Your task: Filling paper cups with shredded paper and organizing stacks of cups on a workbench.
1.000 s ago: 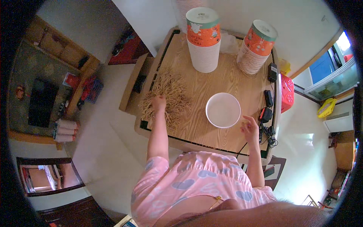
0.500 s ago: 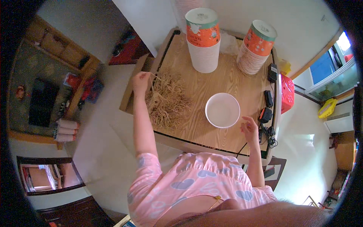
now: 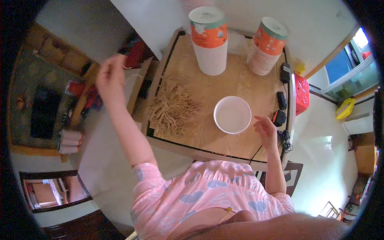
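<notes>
**Dry strands beside a white bowl on a wooden desk**

On the wooden desk (image 3: 240, 92) our left hand (image 3: 110, 78) is raised off its left edge, fingers pinched; we cannot tell around what. The right hand (image 3: 266, 130) rests loosely open beside the white bowl (image 3: 232, 115). The tan strand pile (image 3: 173, 110) looks light, brittle, tangled: pinch small tufts.

Two orange-labelled cup stacks (image 3: 209, 40) (image 3: 267, 46) at table's far edge

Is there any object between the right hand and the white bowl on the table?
Nothing visible. The right hand hovers just right of the white bowl, with only bare wooden table between them. The black chargers lie further right, outside that gap.
</notes>
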